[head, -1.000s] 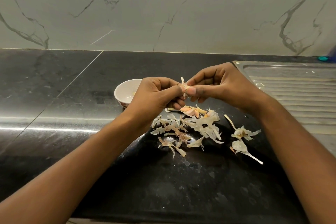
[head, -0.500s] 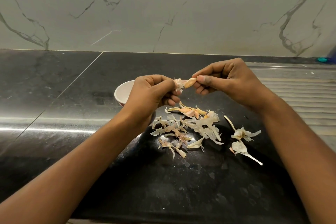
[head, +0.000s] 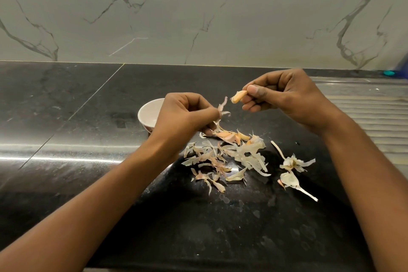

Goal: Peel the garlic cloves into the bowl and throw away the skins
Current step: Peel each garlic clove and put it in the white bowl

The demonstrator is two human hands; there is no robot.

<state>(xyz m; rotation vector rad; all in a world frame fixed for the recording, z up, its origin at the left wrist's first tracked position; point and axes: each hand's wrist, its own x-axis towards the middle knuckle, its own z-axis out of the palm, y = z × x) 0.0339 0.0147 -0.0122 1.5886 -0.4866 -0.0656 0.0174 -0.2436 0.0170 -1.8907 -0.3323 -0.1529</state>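
My right hand (head: 284,97) pinches a peeled garlic clove (head: 238,96) between thumb and fingers, held above the counter. To its left, my left hand (head: 187,117) pinches a strip of pinkish garlic skin (head: 221,108), a small gap apart from the clove. A white bowl (head: 149,113) stands on the black counter behind my left hand, which hides its right side. A pile of loose garlic skins (head: 229,157) lies on the counter below both hands, with a few unpeeled cloves (head: 229,136) at its far edge.
More skin and a stem piece (head: 292,172) lie to the right of the pile. A steel sink drainboard (head: 371,117) fills the right side. A marble wall (head: 198,17) rises behind the black counter (head: 66,117). A small teal object (head: 388,72) sits at the far right.
My hands have pulled apart: the right hand moved up and right with the clove, and the skin came off it and stayed in my left hand.
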